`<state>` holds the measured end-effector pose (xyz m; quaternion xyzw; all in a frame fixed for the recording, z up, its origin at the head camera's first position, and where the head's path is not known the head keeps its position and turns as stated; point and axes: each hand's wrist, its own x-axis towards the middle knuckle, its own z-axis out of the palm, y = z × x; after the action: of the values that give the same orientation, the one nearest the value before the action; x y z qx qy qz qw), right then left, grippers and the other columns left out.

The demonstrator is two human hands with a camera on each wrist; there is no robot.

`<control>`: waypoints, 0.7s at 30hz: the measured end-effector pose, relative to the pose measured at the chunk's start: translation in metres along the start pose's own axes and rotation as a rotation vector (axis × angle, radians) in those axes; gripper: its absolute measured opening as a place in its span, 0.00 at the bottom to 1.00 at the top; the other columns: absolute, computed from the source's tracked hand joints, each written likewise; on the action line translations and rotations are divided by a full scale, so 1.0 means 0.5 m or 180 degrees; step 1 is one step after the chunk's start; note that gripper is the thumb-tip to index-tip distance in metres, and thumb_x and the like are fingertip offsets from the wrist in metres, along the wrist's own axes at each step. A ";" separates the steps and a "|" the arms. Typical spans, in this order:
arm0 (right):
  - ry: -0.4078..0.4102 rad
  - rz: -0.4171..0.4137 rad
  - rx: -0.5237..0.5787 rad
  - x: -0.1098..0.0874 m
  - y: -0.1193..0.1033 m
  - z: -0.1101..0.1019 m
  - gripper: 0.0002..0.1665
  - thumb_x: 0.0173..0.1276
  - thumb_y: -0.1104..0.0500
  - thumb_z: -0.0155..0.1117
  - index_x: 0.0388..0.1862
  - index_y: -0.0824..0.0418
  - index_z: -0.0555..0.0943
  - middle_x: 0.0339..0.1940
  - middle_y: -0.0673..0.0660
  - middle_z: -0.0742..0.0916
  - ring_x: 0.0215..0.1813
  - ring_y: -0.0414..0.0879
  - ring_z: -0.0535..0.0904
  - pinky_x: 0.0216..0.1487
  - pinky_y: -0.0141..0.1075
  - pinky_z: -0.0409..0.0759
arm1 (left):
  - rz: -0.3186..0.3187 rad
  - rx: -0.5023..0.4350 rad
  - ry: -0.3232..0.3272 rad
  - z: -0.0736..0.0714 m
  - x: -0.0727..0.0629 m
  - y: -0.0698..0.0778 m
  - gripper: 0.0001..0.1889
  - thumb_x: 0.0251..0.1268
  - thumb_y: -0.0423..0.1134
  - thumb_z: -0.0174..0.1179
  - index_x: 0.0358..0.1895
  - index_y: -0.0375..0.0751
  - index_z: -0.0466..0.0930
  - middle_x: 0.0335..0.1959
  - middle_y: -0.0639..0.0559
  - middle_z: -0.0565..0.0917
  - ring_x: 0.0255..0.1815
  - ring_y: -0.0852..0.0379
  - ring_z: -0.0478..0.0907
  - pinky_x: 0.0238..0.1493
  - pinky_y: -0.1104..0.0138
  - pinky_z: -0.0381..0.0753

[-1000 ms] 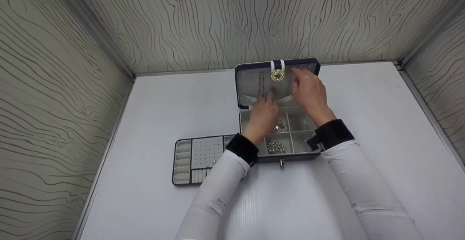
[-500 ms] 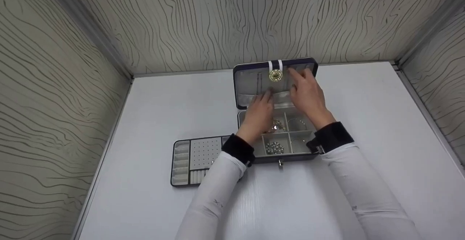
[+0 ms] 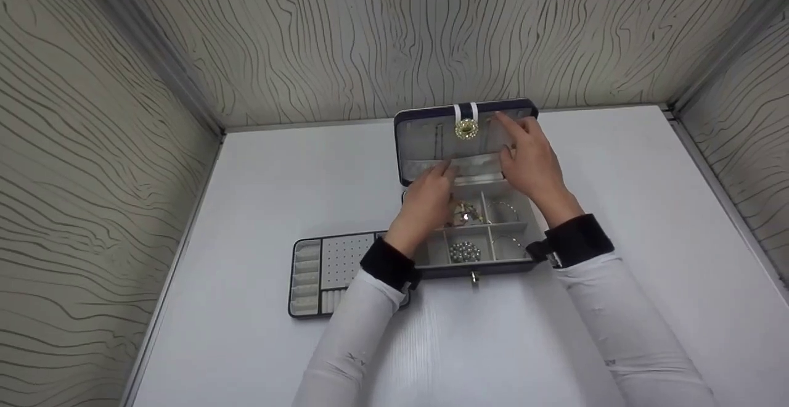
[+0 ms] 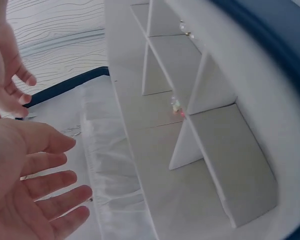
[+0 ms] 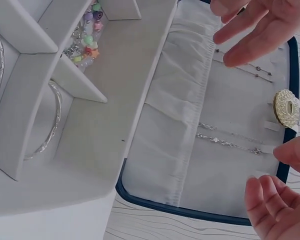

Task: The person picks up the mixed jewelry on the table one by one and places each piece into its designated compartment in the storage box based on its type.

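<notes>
A dark blue jewelry box (image 3: 468, 268) stands with its lid (image 3: 496, 105) raised. Two silver necklaces, a right one (image 5: 230, 142) and a left one (image 5: 245, 65), hang inside the lid, their lower ends at a gathered fabric pocket (image 5: 175, 115). My left hand (image 3: 428, 196), fingers spread, is in front of the pocket at the left necklace's side. Nothing shows in its grasp. My right hand (image 3: 533, 163) is near the lid's top edge, by the upper end of the right necklace. Its thumb and fingers are apart in the right wrist view. A round gold clasp (image 3: 466, 128) hangs between the hands.
Box compartments hold a colorful bead bracelet (image 5: 87, 37), silver bangles (image 5: 52, 122) and a cluster of silvery beads (image 3: 465, 251). Left of the box lies a grey jewelry tray (image 3: 306, 277), partly under my left forearm. A patterned wall (image 3: 345, 43) rises behind.
The pocket's edge, pulled down in the middle a second ago, now runs straight. My left hand has drawn back a little toward the lower left; my right hand has shifted slightly right.
</notes>
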<state>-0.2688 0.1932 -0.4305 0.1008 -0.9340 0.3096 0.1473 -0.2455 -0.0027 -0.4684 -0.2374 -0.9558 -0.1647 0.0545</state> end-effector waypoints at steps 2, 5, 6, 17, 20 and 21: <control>0.0010 0.0002 0.0066 -0.003 0.000 -0.007 0.36 0.67 0.71 0.52 0.74 0.56 0.67 0.55 0.65 0.73 0.47 0.55 0.75 0.42 0.49 0.74 | -0.0015 -0.0049 0.0071 -0.006 -0.010 -0.004 0.28 0.60 0.32 0.65 0.66 0.38 0.72 0.65 0.41 0.73 0.60 0.46 0.76 0.56 0.60 0.77; 0.0058 -0.0030 0.0140 -0.011 0.006 -0.018 0.35 0.67 0.71 0.53 0.73 0.57 0.68 0.55 0.65 0.73 0.47 0.55 0.75 0.43 0.49 0.73 | -0.0041 -0.0089 0.0182 -0.016 -0.031 -0.014 0.27 0.62 0.33 0.63 0.66 0.39 0.73 0.63 0.44 0.76 0.55 0.48 0.79 0.47 0.60 0.81; 0.0076 -0.0039 0.0162 -0.015 0.009 -0.021 0.34 0.67 0.71 0.54 0.73 0.58 0.68 0.55 0.65 0.74 0.47 0.55 0.75 0.42 0.48 0.73 | -0.0044 -0.0092 0.0220 -0.019 -0.040 -0.019 0.26 0.62 0.33 0.62 0.66 0.39 0.74 0.62 0.44 0.77 0.53 0.49 0.80 0.44 0.60 0.82; -0.0064 0.0071 0.0250 -0.084 0.073 -0.050 0.34 0.67 0.71 0.58 0.73 0.63 0.66 0.56 0.69 0.74 0.49 0.59 0.77 0.40 0.48 0.76 | -0.0358 -0.0108 0.0243 -0.067 -0.173 -0.124 0.24 0.62 0.32 0.62 0.63 0.36 0.74 0.57 0.42 0.78 0.46 0.47 0.82 0.40 0.58 0.82; -0.0154 0.0179 0.0249 -0.106 0.096 -0.057 0.35 0.68 0.69 0.58 0.74 0.62 0.65 0.57 0.70 0.74 0.50 0.61 0.78 0.41 0.50 0.76 | -0.0668 -0.0165 0.0182 -0.088 -0.215 -0.166 0.26 0.63 0.33 0.62 0.65 0.34 0.73 0.60 0.39 0.77 0.50 0.45 0.81 0.44 0.57 0.82; -0.0183 0.0210 0.0261 -0.113 0.104 -0.057 0.35 0.68 0.69 0.59 0.74 0.62 0.64 0.58 0.71 0.74 0.51 0.62 0.78 0.41 0.51 0.76 | -0.0790 -0.0200 0.0182 -0.095 -0.229 -0.179 0.26 0.63 0.33 0.63 0.65 0.34 0.72 0.60 0.38 0.76 0.51 0.44 0.80 0.45 0.56 0.82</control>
<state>-0.2241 0.2571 -0.4561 0.0848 -0.9271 0.3493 0.1059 -0.1854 -0.1434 -0.4707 -0.1141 -0.9702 -0.2067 0.0535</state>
